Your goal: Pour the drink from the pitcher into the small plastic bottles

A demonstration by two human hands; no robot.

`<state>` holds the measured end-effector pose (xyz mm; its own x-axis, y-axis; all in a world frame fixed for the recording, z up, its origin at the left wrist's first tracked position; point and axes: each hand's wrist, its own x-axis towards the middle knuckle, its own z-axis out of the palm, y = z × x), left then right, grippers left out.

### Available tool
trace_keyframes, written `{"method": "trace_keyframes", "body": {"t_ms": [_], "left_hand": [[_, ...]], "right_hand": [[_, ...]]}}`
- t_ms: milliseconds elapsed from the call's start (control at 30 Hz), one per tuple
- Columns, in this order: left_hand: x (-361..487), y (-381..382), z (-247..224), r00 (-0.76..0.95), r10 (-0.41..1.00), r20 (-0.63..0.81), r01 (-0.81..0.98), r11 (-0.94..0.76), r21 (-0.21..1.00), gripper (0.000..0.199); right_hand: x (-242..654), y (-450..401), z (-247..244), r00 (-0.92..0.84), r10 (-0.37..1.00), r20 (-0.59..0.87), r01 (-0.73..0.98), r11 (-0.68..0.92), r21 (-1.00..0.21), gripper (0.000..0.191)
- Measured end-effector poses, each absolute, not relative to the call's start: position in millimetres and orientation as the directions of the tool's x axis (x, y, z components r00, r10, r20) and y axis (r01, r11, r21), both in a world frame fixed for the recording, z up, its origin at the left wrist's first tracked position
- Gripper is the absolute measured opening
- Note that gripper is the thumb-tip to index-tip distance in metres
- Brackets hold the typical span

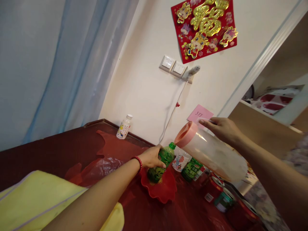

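My left hand (152, 158), with a red bead bracelet at the wrist, is closed around a green plastic bottle (166, 154). The bottle stands tilted in a red wavy-edged dish (166, 194), and its neck shows no cap. My right hand (223, 128) grips the handle of a translucent pitcher (211, 154) with a pink rim. The pitcher is tipped to the left, its spout close beside the bottle's mouth. Whether liquid is flowing between them I cannot tell.
A white bottle (124, 127) stands at the table's back edge. Right of the dish are a white cup (181, 161), a green-labelled container (192, 169) and several cans, including a red can (211, 188). A yellow cloth (38, 199) lies at front left. A white cord (171, 115) hangs down the wall.
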<state>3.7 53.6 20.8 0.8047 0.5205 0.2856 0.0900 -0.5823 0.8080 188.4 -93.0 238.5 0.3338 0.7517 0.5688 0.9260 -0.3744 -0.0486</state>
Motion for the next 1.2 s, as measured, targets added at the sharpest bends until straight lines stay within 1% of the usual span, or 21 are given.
{"method": "trace_keyframes", "body": {"t_ms": [1200], "left_hand": [[4.3,53.9,22.1,0.813,0.509,0.284,0.08,-0.58,0.81,0.062]], "right_hand": [[190.1,-92.5,239.7,0.348,0.751,0.561,0.922,-0.381,-0.061,0.077]]}}
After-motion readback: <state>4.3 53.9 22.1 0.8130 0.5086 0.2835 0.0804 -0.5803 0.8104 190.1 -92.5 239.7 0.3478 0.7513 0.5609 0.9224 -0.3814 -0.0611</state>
